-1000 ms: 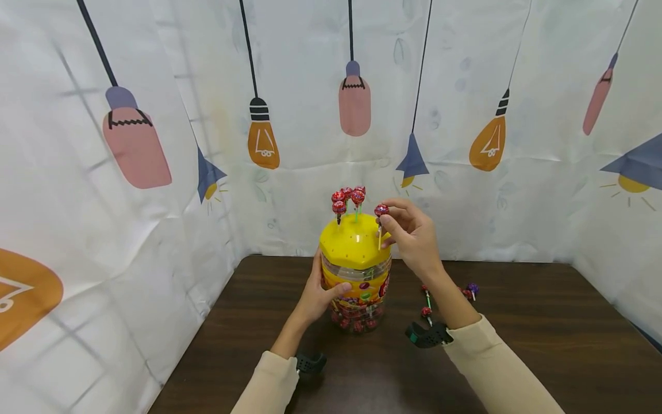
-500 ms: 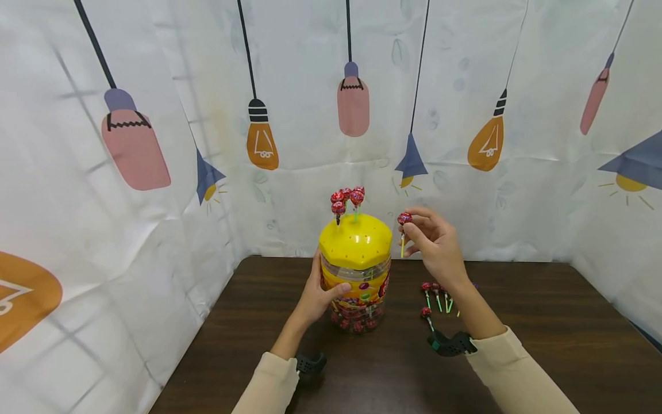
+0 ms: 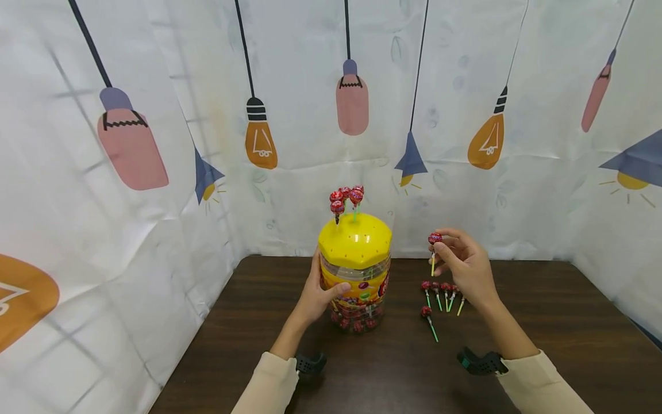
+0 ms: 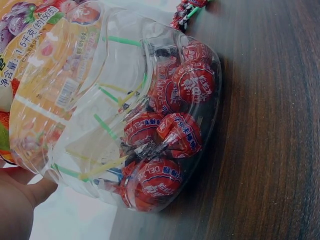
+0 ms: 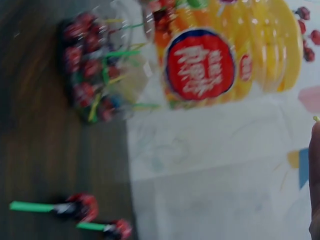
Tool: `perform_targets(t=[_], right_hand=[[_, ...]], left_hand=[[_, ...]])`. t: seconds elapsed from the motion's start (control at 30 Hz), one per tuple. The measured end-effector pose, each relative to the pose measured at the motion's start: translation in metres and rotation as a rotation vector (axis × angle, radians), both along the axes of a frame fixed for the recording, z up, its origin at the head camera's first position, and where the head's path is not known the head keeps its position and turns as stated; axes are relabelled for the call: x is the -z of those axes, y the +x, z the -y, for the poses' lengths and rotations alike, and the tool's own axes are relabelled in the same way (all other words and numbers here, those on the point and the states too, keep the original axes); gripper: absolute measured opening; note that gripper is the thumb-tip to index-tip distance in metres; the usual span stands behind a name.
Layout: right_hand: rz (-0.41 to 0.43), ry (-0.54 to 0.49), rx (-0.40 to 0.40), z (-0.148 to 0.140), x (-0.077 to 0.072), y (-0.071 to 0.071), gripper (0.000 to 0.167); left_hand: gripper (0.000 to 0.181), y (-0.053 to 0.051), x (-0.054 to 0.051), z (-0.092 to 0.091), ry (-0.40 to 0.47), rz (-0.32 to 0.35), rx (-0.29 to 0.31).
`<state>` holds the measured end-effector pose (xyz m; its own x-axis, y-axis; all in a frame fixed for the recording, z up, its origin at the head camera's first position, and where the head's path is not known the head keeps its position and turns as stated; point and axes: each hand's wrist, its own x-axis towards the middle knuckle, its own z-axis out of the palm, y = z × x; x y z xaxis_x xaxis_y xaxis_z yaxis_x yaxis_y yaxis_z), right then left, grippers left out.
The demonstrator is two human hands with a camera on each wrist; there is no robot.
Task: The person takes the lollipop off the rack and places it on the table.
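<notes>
A clear plastic jar (image 3: 357, 307) with a yellow lid (image 3: 354, 241) stands upright on the table, red-wrapped lollipops inside its lower part. Several lollipops (image 3: 337, 207) stick up from the back left of the lid. My left hand (image 3: 318, 293) holds the jar's left side, thumb across the front label. To the right of the jar, my right hand (image 3: 462, 264) pinches one lollipop (image 3: 434, 237) in the air, its yellow stick pointing down. In the left wrist view the wrapped lollipops (image 4: 180, 132) show through the jar's clear wall.
Several loose lollipops (image 3: 446, 287) lie in a row on the dark wooden table (image 3: 564, 339), below the right hand. One lollipop (image 3: 426, 311) lies apart, nearer the front. A white printed curtain (image 3: 310, 207) hangs behind the table.
My right hand has moved right and down, away from the lid, carrying the pinched lollipop. The row of lollipops on the table has come into view. The left hand and jar stay put.
</notes>
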<state>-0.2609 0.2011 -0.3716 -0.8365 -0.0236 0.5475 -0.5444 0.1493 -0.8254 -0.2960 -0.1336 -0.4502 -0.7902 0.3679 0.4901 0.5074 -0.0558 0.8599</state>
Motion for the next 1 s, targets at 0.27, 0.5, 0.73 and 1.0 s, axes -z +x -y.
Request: perform_targets(t=[0.27, 0.5, 0.73, 1.0], right_hand=[[0.092, 0.121, 0.039, -0.023, 0.037, 0.007, 0.034], [0.125, 0.202, 0.006, -0.038, 0.071, 0.007, 0.031], [0.172, 0.212, -0.066, -0.049, 0.088, 0.003, 0.031], [0.305, 0.228, -0.142, -0.056, 0.101, -0.001, 0.037]], left_hand=[[0.101, 0.001, 0.0, 0.0, 0.008, 0.005, 0.002], [0.1, 0.001, -0.001, 0.0, -0.005, 0.014, -0.004], [0.102, 0.001, 0.0, 0.001, -0.008, 0.008, -0.01], [0.102, 0.001, 0.0, 0.0, -0.01, 0.012, -0.019]])
